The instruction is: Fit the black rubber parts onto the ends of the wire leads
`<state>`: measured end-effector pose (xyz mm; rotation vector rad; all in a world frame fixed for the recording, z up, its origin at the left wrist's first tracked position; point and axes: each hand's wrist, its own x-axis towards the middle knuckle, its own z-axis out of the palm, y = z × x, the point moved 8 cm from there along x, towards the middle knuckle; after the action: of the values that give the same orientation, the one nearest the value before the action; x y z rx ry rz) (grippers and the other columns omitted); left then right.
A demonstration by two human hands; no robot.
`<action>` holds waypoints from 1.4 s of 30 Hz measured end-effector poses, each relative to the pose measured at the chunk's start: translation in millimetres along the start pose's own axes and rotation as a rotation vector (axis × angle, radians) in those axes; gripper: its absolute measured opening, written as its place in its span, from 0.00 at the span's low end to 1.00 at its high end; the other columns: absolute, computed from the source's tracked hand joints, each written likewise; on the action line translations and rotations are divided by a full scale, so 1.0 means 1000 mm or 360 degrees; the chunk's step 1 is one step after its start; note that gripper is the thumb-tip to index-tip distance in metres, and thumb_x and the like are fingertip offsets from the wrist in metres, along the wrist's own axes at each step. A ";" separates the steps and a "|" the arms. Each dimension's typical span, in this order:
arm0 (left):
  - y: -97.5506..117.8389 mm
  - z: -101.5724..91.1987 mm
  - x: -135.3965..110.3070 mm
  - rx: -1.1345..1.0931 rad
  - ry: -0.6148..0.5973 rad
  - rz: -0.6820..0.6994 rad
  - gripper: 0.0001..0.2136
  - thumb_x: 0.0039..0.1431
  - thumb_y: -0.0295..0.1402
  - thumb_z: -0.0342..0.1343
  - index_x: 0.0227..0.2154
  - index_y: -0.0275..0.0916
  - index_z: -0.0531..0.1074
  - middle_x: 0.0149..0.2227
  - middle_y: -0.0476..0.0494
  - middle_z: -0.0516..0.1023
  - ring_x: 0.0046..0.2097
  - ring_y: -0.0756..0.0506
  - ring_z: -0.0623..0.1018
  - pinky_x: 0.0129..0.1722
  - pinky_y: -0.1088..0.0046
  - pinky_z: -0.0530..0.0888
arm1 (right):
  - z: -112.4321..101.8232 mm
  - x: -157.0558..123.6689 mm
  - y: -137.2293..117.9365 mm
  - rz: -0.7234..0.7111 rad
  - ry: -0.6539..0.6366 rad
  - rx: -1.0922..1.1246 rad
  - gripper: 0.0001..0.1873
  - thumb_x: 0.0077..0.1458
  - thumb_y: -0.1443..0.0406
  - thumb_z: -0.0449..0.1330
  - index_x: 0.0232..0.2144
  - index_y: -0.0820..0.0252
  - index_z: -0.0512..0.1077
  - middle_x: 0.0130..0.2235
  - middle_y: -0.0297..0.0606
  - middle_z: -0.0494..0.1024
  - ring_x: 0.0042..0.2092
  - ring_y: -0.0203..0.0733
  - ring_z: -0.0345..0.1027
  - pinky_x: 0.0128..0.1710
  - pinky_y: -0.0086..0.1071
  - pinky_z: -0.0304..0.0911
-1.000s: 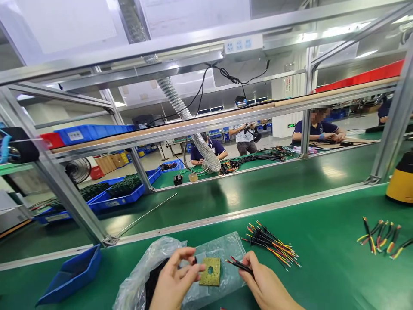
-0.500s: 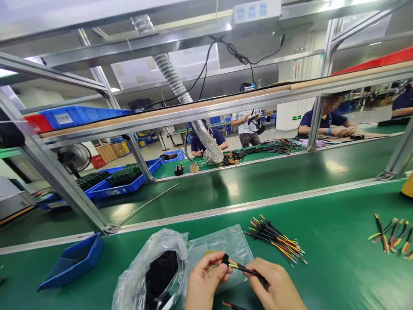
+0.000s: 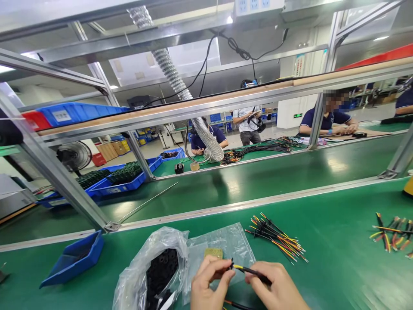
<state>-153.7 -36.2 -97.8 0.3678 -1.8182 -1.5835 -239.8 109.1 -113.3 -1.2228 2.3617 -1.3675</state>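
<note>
On the far left of the green bench point(image 3: 325, 275) sits a blue tray point(image 3: 72, 260). Just right of it is a soft plastic bag point(image 3: 129, 280) full of little black rings point(image 3: 159, 271). The top of the bag is open. If you bump it, the rings could roll out and get lost.

Next comes a flat clear bag point(image 3: 222, 243) with a yellow sponge point(image 3: 213, 253) on it. Above that bag, your left hand point(image 3: 209, 286) is pinched shut on a tiny black piece point(image 3: 231, 265). Your right hand point(image 3: 274, 288) is closed on a black wire point(image 3: 253, 270) with thin yellow and red ends, and the tiny piece sits right at those ends. The piece is very small, so it could slip and fall if your pinch gets loose. Pushing too hard could bend the thin ends.

Another wire point(image 3: 237, 305) lies just under your hands, and your arm could snag it. Further right is a bunch of wires point(image 3: 274, 241), and a smaller pile of wires point(image 3: 392, 234) lies near the right edge. A quick reach could knock them and mix them up.
</note>
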 end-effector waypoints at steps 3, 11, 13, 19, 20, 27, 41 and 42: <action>-0.002 0.003 0.001 -0.0144 -0.0030 -0.0047 0.11 0.46 0.43 0.70 0.27 0.41 0.83 0.29 0.45 0.74 0.30 0.44 0.79 0.30 0.74 0.77 | 0.000 -0.003 -0.011 -0.0286 0.0064 -0.0231 0.13 0.59 0.68 0.51 0.32 0.59 0.76 0.29 0.36 0.79 0.29 0.39 0.72 0.29 0.28 0.61; -0.036 0.019 -0.004 -0.0623 -0.0169 -0.0622 0.22 0.26 0.37 0.79 0.30 0.39 0.84 0.26 0.47 0.78 0.28 0.49 0.77 0.31 0.77 0.74 | -0.015 -0.018 -0.044 -0.1004 0.0473 -0.0849 0.15 0.58 0.72 0.51 0.44 0.62 0.74 0.27 0.38 0.78 0.26 0.42 0.68 0.26 0.31 0.60; -0.040 0.020 -0.006 -0.0610 -0.0208 -0.0666 0.19 0.27 0.41 0.78 0.25 0.39 0.84 0.27 0.45 0.79 0.26 0.49 0.76 0.27 0.76 0.73 | -0.016 -0.020 -0.045 -0.1053 0.0500 -0.0903 0.15 0.57 0.73 0.51 0.43 0.63 0.74 0.27 0.38 0.77 0.26 0.42 0.68 0.26 0.32 0.60; -0.034 0.021 -0.006 -0.0543 -0.0356 -0.0483 0.14 0.30 0.40 0.78 0.20 0.39 0.83 0.23 0.50 0.71 0.22 0.53 0.71 0.21 0.78 0.70 | 0.002 -0.018 -0.031 -0.0857 0.0301 -0.0749 0.17 0.62 0.70 0.46 0.27 0.58 0.71 0.22 0.36 0.74 0.23 0.38 0.66 0.23 0.30 0.54; -0.036 0.023 -0.008 -0.0552 -0.0385 -0.0531 0.14 0.29 0.40 0.78 0.20 0.39 0.83 0.23 0.51 0.71 0.20 0.54 0.70 0.19 0.78 0.70 | 0.006 -0.017 -0.028 -0.0807 0.0229 -0.0632 0.17 0.63 0.69 0.45 0.26 0.57 0.70 0.22 0.36 0.74 0.23 0.37 0.66 0.24 0.29 0.54; -0.044 0.033 -0.019 -0.0577 -0.0436 -0.0653 0.17 0.25 0.42 0.79 0.17 0.37 0.81 0.22 0.50 0.71 0.19 0.53 0.72 0.15 0.80 0.67 | 0.024 -0.009 -0.012 -0.0214 -0.0198 0.0252 0.21 0.63 0.58 0.46 0.19 0.56 0.57 0.20 0.33 0.71 0.23 0.35 0.63 0.25 0.27 0.54; -0.048 0.033 -0.018 -0.0564 -0.0371 -0.0729 0.18 0.37 0.43 0.75 0.24 0.33 0.80 0.18 0.43 0.79 0.17 0.53 0.72 0.17 0.82 0.67 | 0.023 -0.002 -0.009 0.0093 -0.0271 0.0604 0.27 0.64 0.49 0.47 0.24 0.61 0.71 0.28 0.38 0.78 0.32 0.43 0.68 0.36 0.33 0.62; -0.047 0.033 -0.017 -0.0574 -0.0361 -0.0740 0.18 0.36 0.43 0.76 0.23 0.34 0.80 0.18 0.44 0.79 0.17 0.53 0.72 0.17 0.81 0.67 | 0.026 -0.003 -0.011 0.0082 -0.0269 0.0606 0.27 0.64 0.49 0.47 0.24 0.61 0.71 0.28 0.38 0.78 0.32 0.43 0.69 0.36 0.33 0.63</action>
<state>-173.1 -10.8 -149.0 0.4797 -1.6325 -2.3124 -219.0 91.2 -120.1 -1.1082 1.8946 -1.5381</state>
